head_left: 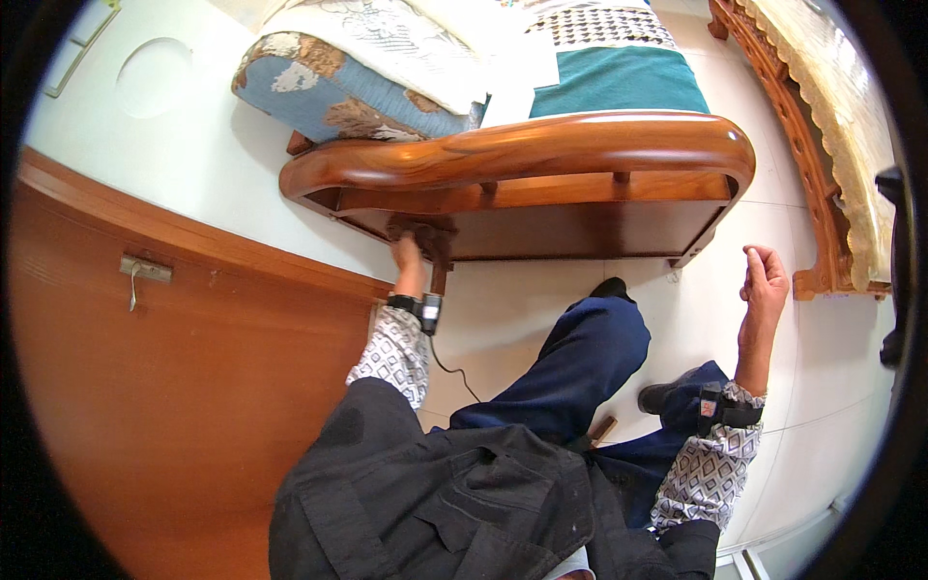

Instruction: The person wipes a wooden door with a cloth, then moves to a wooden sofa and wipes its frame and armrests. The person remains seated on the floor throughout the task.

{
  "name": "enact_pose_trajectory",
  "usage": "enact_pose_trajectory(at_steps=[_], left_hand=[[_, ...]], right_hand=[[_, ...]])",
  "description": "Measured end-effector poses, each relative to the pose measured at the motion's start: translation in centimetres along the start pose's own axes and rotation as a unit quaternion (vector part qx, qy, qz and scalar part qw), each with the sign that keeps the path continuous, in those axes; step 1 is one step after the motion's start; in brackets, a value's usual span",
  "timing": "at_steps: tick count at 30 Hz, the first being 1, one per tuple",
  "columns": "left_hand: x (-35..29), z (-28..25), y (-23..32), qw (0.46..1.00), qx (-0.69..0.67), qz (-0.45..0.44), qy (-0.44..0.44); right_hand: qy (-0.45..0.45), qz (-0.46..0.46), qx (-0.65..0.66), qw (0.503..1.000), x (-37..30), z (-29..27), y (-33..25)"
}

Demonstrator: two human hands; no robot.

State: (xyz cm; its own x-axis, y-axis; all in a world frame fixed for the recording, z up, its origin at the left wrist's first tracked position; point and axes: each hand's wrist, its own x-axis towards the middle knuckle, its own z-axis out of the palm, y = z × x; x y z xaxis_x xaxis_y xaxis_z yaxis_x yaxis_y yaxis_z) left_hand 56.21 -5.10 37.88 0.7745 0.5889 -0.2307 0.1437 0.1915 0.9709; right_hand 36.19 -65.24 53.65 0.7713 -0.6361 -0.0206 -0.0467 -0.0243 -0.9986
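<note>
A wooden sofa end [522, 155] with a glossy curved armrest and a dark side panel [570, 230] stands in front of me. My left hand [408, 259] reaches to the left part of that panel, close to the sofa's leg [441, 275]. Its fingers close around a dark brown bunched thing [425, 235], too dark against the wood to make out. Off to the right, my right hand [764, 275] hangs in the air above the floor. Its fingers are curled toward the thumb, with nothing visible in them.
A patterned cushion [333, 92] and teal cover [623, 82] lie on the sofa. At left is a brown wooden door [184, 387] with a metal latch [147, 269]. A carved wooden piece under a yellow lace cloth [822, 87] stands right. Pale tiles [522, 319] cover the floor.
</note>
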Motion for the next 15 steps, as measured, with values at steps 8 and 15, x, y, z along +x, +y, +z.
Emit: enact_pose_trajectory(at_steps=[8,15], left_hand=[[-15.1,16.7,-10.6,0.939,-0.085,-0.230,-0.241],[-23.9,26.4,-8.8,0.870,-0.139,-0.334,-0.335]], right_hand=[[0.014,0.014,-0.016,1.000,0.1,-0.5,0.0],[0.037,0.022,-0.008,0.999,0.4,-0.8,-0.2]])
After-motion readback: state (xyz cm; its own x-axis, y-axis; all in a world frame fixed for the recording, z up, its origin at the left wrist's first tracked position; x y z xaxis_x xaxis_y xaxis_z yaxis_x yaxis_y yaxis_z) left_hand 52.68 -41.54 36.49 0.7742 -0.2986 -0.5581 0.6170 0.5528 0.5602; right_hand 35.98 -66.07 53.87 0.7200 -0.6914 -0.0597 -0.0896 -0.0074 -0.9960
